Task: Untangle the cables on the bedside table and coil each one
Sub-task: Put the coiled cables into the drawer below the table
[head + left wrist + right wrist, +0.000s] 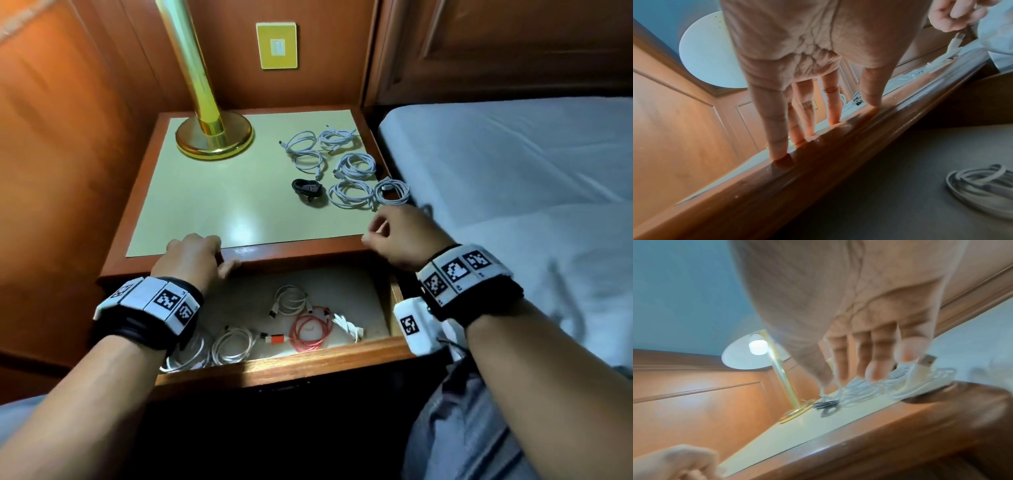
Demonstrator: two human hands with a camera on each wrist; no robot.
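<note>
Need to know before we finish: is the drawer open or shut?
Open: the drawer is pulled out, with cables showing inside.

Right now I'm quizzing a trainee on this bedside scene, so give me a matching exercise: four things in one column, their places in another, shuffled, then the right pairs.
Things:
1. black cable
2. red cable
3. lamp base
4. left hand

Places:
A. inside the open drawer
B. far left corner of the tabletop
C. fingertips on the table's wooden front edge
D. on the tabletop, left of the white coils

Pairs: 1-D, 2-A, 3-B, 4-C
</note>
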